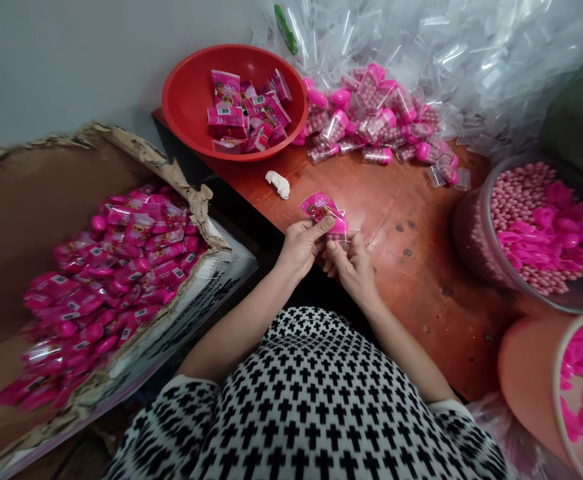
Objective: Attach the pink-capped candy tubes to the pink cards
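Close to the table's near edge, both hands meet around one small clear tube (pixel 338 230) with a pink cap and pink beads inside. A printed pink label (pixel 316 204) is at its upper end, against the fingers of my left hand (pixel 305 243). My left thumb presses across the label and cap, with the fingers curled beneath. The lower, clear end of the tube is pinched by my right hand (pixel 352 261), thumb on top. Part of the tube is hidden under the fingers. Beyond them lies a crumpled white scrap (pixel 278 185).
A red bowl (pixel 181 120) holds printed pink sleeves. Bead-filled tubes (pixel 378 123) lie before a heap of clear empty tubes (pixel 451 53). On the right stand a tub (pixel 476 227) of beads and pink pieces and a peach bucket (pixel 526 360). A torn carton (pixel 211 267) holds wrapped tubes.
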